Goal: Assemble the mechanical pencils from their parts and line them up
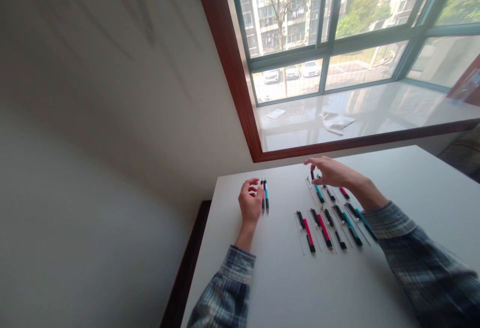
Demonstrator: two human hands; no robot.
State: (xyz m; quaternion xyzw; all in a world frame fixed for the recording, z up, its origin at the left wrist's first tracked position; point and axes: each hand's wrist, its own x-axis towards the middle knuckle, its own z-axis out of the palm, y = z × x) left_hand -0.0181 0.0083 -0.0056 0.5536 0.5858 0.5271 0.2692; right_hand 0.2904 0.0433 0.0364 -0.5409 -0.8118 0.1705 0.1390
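My left hand (250,202) rests on the white table with its fingers loosely curled and a gap before the thumb. Right beside it lie two assembled pens, a red and black pen (263,199) and a teal and black pen (266,195); whether the hand touches the red one I cannot tell. Over the back row of pen parts hovers my right hand (332,172), thumb and fingers apart. Below its thumb are a black pen part (312,174), a teal barrel (318,193) and a thin refill (311,189). The palm partly hides other parts.
Nearer me runs a second row of pen parts, with a red barrel (307,233), a teal barrel (351,228) and several refills and black pieces. Behind the white table (285,278) is a window sill (292,135) bearing a crumpled white cloth (336,122). A wall (112,168) stands left.
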